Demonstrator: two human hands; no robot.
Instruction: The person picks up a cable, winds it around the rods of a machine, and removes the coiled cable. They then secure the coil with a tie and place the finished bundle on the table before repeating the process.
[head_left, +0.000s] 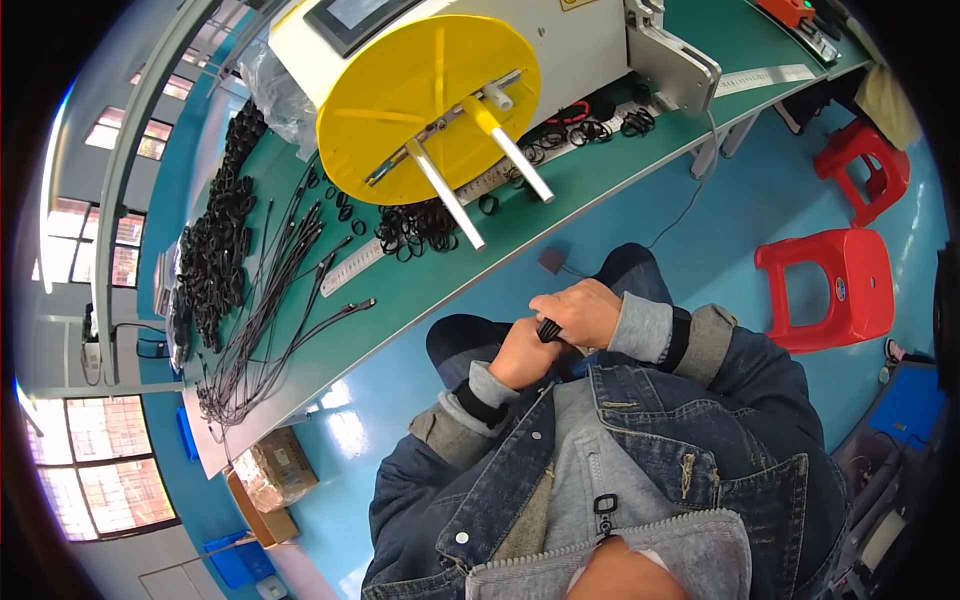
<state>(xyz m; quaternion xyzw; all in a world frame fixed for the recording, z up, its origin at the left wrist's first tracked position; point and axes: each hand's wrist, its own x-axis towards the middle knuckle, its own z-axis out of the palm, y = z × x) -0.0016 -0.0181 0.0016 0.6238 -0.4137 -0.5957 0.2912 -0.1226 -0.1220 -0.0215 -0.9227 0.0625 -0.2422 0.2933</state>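
Close together in front of my lap, my left hand (524,354) and my right hand (582,312) are both closed on a small coiled black cable (548,330). Only its ribbed-looking end shows between the fingers; the rest is hidden. On the green table ahead stands a white machine (580,50) with a round yellow disc (390,90) bearing two rods. Black rings (415,228) lie in a heap below the disc. Straight dark cables (290,290) are spread further left, beside a long pile of coiled black cable bundles (215,235).
A steel ruler (352,265) lies along the green tabletop (375,315). Two red stools (868,290) stand on the blue floor at right. Beneath the table's left end sits a cardboard box (272,475). A grey cord (708,165) hangs from the machine's side to the floor.
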